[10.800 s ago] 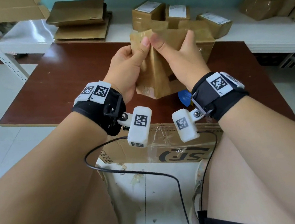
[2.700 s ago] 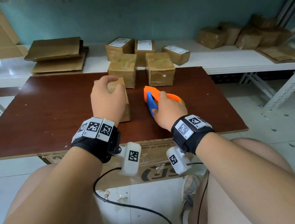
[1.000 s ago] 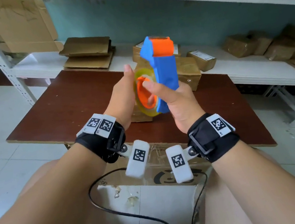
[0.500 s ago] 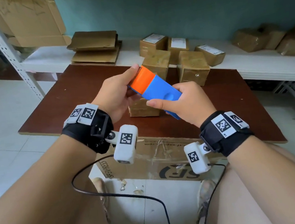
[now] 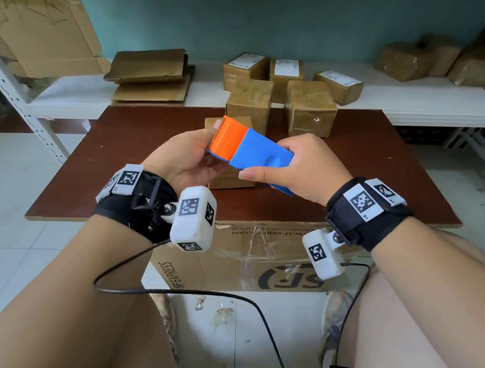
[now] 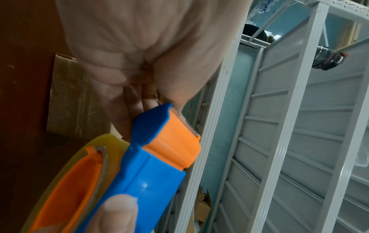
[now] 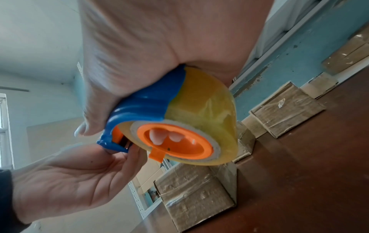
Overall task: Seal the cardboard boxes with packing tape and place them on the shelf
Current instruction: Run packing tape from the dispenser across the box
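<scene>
- Since half a second ago the tape dispenser (image 5: 249, 152) has stayed lifted above the table between both hands, with the left fingertips now up at its orange cutter end; a second ago it was held upright, and earlier it lay on the table.
- At far left a perforated white shelf upright (image 5: 12, 86) stands, with large flattened cardboard (image 5: 46, 33) leaning behind it.
- Flat folded cartons (image 5: 147, 76) are stacked on the white lower shelf (image 5: 80, 93), behind the table's left part.
- The left hand (image 5: 184, 160) is palm up, its fingers loosely curled under and against the dispenser's orange end, thumb tip at the serrated edge.
- Below the dispenser one small cardboard box (image 5: 228, 179) sits on the brown table (image 5: 111, 156), mostly hidden by the hands.
- The dispenser lies tilted, orange end up-left, blue body down-right; the right wrist view shows its yellowish tape roll (image 7: 201, 116) on an orange core.
- The right hand (image 5: 303, 168) grips the blue body, thumb on top, fingers wrapped beneath, two fingertips showing inside the core.
- Two taped boxes (image 5: 308, 109) stand at the table's far edge; labelled boxes (image 5: 286, 71) sit just behind them on the shelf.
- More wrapped parcels (image 5: 420, 57) lie on the shelf at far right.
</scene>
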`<state>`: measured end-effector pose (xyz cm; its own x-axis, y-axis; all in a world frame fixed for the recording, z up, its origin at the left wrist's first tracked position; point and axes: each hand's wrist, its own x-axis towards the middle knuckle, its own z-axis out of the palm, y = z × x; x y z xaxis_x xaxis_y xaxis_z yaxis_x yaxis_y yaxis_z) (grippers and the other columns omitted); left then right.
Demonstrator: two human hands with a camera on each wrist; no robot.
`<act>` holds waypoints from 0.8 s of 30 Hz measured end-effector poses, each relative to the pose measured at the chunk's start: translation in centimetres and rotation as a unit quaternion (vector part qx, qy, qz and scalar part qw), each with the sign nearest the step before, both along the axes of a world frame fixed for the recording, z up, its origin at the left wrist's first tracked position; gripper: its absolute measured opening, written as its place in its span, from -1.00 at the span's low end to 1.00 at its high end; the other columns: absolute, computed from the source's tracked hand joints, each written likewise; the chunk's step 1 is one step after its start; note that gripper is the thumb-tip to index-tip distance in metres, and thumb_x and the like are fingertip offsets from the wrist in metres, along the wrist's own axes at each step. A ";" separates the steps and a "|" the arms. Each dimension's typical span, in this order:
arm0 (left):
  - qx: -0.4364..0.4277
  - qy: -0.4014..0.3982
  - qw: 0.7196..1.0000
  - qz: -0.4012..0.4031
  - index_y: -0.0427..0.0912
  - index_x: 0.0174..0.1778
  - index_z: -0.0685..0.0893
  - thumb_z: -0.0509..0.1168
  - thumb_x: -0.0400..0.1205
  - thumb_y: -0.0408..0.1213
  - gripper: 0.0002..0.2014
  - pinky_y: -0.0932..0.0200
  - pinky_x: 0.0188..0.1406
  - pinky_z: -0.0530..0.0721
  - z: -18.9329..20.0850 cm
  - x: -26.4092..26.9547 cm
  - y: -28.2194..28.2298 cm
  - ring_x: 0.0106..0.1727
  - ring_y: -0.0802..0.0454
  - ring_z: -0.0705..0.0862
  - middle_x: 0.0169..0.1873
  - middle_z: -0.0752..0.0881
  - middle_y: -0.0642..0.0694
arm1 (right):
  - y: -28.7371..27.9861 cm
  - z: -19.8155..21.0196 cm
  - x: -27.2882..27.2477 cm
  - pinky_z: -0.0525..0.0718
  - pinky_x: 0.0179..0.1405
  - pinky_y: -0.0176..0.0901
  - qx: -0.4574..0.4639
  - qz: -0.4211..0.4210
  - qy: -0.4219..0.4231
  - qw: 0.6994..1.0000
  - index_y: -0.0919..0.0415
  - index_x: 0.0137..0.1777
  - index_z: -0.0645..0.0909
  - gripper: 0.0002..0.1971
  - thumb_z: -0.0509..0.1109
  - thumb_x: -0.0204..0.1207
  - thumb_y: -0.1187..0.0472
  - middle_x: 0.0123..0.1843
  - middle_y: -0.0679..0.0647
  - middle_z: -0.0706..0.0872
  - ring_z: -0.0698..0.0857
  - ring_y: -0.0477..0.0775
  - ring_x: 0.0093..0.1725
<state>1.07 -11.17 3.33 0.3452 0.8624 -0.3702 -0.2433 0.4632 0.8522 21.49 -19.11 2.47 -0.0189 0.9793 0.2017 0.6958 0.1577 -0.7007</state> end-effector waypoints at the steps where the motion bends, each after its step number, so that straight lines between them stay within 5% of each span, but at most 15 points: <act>1: -0.001 0.002 1.000 -0.005 -0.46 0.56 0.61 0.30 0.84 -0.07 -0.46 -0.04 0.23 0.85 -0.1 0.1 0.0 0.30 -0.12 0.68 0.27 0.69 -0.32 | 0.1 -0.1 0.2 0.51 -0.35 0.03 -0.001 0.001 -0.007 1.000 0.43 -0.24 0.64 -0.01 0.53 0.14 -0.68 -0.27 0.39 0.72 0.69 0.40 -0.27; 6: -0.001 0.021 1.000 -0.019 -0.40 0.31 0.71 0.23 0.90 -0.16 -0.65 0.11 -0.23 0.90 -0.4 0.4 -0.4 -0.27 0.06 0.74 -0.25 0.74 -0.20 | 0.2 -0.5 0.7 0.58 -0.33 0.02 -0.021 0.004 -0.011 1.000 0.42 -0.23 0.70 -0.02 0.46 0.19 -0.69 -0.31 0.34 0.77 0.75 0.36 -0.30; 13: 0.063 0.049 0.995 0.056 -0.56 0.37 0.69 0.29 0.87 -0.19 -0.58 0.08 -0.29 0.87 -1.4 1.2 -0.7 -0.09 -0.12 0.90 0.16 0.84 -0.46 | 0.2 -0.8 0.6 0.63 -0.34 0.00 -0.057 -0.008 -0.009 0.998 0.40 -0.27 0.70 -0.17 0.57 0.35 -0.53 -0.42 0.23 0.77 0.76 0.23 -0.40; 19: 0.083 0.058 0.993 0.053 -0.43 0.10 0.76 0.34 0.85 -0.21 -0.71 0.15 -0.37 0.82 -1.6 0.8 -0.5 -0.31 -0.02 0.85 -0.18 0.82 -0.28 | -0.5 -0.5 0.5 0.43 -0.45 -0.15 -0.051 -0.036 -0.038 0.997 0.26 -0.41 0.50 -0.23 0.61 0.31 -0.50 -0.54 0.12 0.54 0.48 -0.09 -0.57; 24: 0.100 0.096 0.989 0.050 -0.39 0.14 0.77 0.37 0.84 -0.16 -0.70 0.22 -0.39 0.76 -2.2 1.0 -0.4 -0.36 0.05 0.78 -0.23 0.79 -0.20 | -0.7 -0.8 1.1 0.42 -0.40 -0.04 -0.040 -0.039 -0.062 0.996 0.24 -0.42 0.46 -0.18 0.56 0.24 -0.61 -0.53 0.06 0.47 0.46 -0.01 -0.53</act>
